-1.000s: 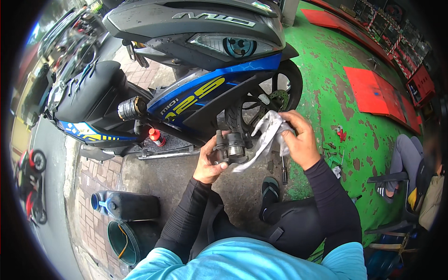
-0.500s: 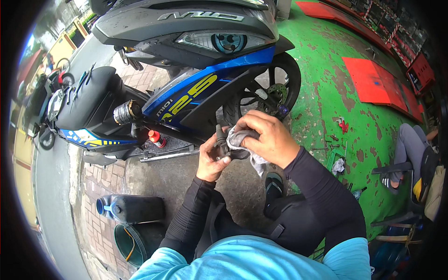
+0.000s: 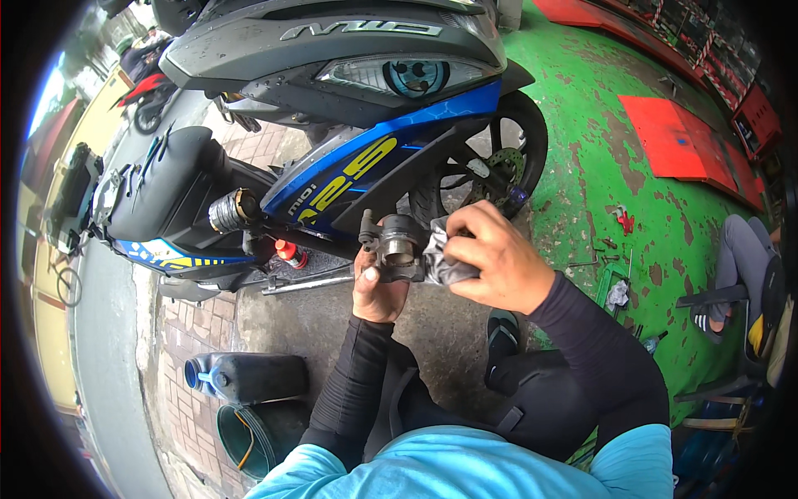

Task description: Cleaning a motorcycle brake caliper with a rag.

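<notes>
In front of the scooter, my left hand (image 3: pixel 378 291) grips a dark metal part (image 3: pixel 401 259) from below and the left side. This part has a round, ridged upper section, a shiny curved face in the middle and a short stub on its left; its exact kind is unclear. A crumpled grey rag (image 3: pixel 440 259) is bunched under the closed fingers of my right hand (image 3: pixel 499 259). The rag presses against the part's right side. My right fingertips are partly hidden in the cloth.
A blue and black scooter (image 3: pixel 332 179) stands just ahead. At lower left are a dark jug (image 3: pixel 258 374) and a green bucket (image 3: pixel 233 432). A red bottle (image 3: pixel 289 253) is beside the scooter. Tools and a green tray (image 3: pixel 611 283) lie right; a seated person's leg (image 3: pixel 727 266) shows farther right.
The metal part has turned so its round section and shiny face show. My right hand and the rag have shifted to the part's right side. A red motorcycle appears on the road.
</notes>
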Motion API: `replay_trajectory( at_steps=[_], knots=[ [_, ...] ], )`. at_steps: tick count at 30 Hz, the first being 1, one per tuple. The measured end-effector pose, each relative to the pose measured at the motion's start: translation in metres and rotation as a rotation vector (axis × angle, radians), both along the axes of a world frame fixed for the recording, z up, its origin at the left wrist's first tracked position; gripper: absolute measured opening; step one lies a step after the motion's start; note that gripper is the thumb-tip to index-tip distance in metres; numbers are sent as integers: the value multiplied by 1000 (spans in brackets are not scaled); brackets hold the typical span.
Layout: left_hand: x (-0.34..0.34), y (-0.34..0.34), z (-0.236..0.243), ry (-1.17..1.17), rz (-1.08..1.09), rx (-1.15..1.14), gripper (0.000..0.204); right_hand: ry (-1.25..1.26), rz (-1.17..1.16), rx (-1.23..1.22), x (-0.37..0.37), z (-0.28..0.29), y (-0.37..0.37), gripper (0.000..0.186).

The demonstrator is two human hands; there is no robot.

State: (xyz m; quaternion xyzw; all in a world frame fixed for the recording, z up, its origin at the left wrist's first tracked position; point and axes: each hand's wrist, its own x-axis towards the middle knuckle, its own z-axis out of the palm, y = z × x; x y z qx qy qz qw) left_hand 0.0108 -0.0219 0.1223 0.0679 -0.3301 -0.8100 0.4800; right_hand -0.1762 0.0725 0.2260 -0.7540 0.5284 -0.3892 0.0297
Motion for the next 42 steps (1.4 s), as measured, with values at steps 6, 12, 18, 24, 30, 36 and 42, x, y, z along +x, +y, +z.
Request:
replay_trajectory(
  at_steps=[6,12,18,24,30,36,42],
  knots=[
    [7,-1,-15,124,-39,152,108,-818,-165,381,-25,-3,14,16],
    [1,5,-23,188,-79,192,105,-830,-181,381,-26,-19,10,17],
    [-3,13,-20,113,-119,132,102,-354,-89,80,22,3,5,24],
    [-4,15,4,37,-152,48,99,-66,82,-88,-1,-20,0,44],
    [2,10,15,12,-68,-3,100,-51,-5,-38,8,-21,4,39],
    [2,14,16,-56,-62,-88,96,-136,-23,94,4,0,12,25],
    [9,16,23,-122,-108,-86,101,-539,-23,119,-21,2,24,24]
  ],
)
